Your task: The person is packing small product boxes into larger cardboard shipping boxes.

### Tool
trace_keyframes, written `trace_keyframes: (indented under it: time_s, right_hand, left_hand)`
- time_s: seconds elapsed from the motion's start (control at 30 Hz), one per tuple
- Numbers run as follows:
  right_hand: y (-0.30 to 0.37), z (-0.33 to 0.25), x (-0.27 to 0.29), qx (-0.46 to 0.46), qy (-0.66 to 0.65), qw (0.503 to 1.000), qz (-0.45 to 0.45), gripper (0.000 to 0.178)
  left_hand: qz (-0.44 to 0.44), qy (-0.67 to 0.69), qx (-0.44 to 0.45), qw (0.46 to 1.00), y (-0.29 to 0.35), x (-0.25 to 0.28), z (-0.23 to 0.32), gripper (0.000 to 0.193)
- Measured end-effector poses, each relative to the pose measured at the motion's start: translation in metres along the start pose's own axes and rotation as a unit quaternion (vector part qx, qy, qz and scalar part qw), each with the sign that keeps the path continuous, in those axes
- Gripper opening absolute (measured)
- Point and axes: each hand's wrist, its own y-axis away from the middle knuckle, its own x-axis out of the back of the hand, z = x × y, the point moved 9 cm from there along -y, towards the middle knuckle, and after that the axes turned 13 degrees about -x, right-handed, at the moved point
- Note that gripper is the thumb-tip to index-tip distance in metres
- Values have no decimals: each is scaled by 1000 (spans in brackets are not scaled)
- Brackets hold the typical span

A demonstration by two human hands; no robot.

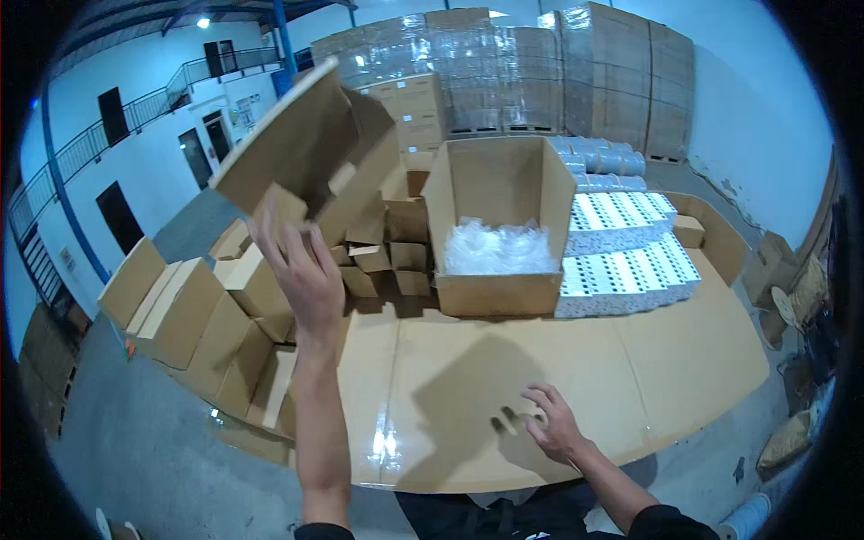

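My left hand [301, 265] is raised at the upper left, its fingers against a flap of a brown cardboard box [292, 144]. That box hangs tilted in the air, its mouth open, and looks blurred. The fingers appear to grip the flap. Low over the cardboard tabletop [576, 360] hovers my right hand [555, 427], fingers apart and slightly curled, with nothing in it. Beyond it stands an open carton [495, 295] holding a heap of clear plastic bags [499, 246].
Right of the carton are stacked rows of small white boxes [625, 279], with clear plastic rolls [603, 162] behind. Small brown boxes [409, 256] stand left of the carton. More cartons [193, 310] line the table's left side. Wrapped pallet stacks [531, 72] rise at the back.
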Motion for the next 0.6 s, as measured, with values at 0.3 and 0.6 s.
trace_keyframes:
  time_s: [0.3, 0.6]
  right_hand:
    - [-81, -20, -2, 10, -102, 993, 63, 61]
    - [-153, 23, -47, -96, -188, 975, 65, 58]
  left_hand:
    - [-176, 129, 136, 967, 184, -6, 111, 9]
    - [-231, 145, 216, 938, 281, 1, 156, 8]
